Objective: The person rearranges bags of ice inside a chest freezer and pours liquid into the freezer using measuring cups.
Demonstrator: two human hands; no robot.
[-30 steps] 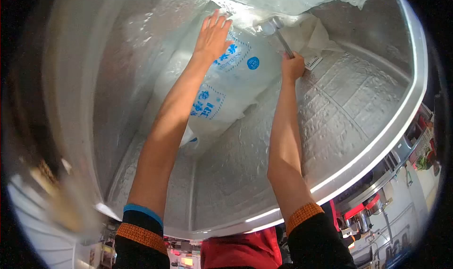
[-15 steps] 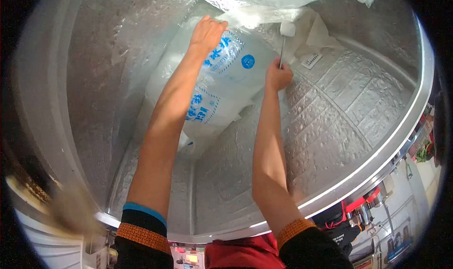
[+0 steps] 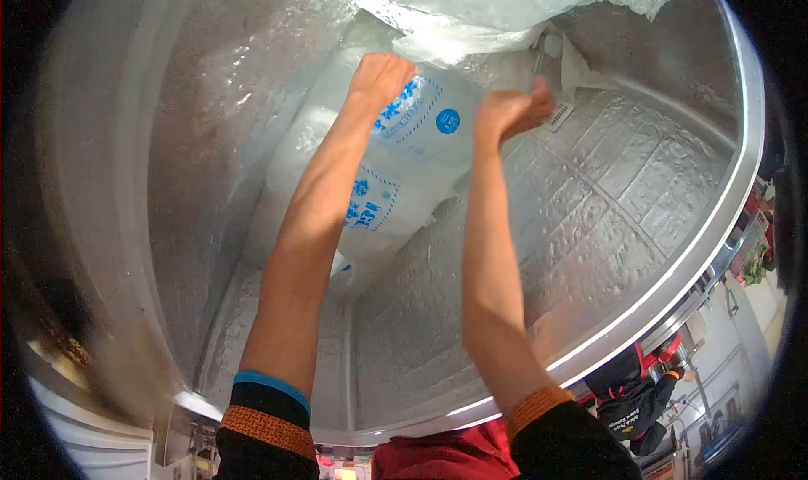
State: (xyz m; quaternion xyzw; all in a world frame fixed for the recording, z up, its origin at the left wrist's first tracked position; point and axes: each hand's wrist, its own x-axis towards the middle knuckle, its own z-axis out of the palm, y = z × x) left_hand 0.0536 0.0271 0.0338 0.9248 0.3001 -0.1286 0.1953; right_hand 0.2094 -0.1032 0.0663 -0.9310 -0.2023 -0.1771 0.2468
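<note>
My left hand is closed on the upper part of a clear plastic ice bag with blue print, which lies against the floor and wall of a metal-lined chest. To its right, my right hand is curled and smeared by motion, its thumb raised. Half a second ago a white-headed mallet with a thin metal handle showed in this hand. The fist is still closed, but the mallet's handle and head cannot be made out clearly now.
Crumpled clear plastic hangs over the far end of the chest. The chest's pale metal rim curves along the right and near side. Beyond it, a person in black stands near a counter at lower right.
My right hand has risen slightly and turned to the right, and the mallet's white head no longer shows clearly. My left hand keeps its hold on the bag; the whole view has shifted a little.
</note>
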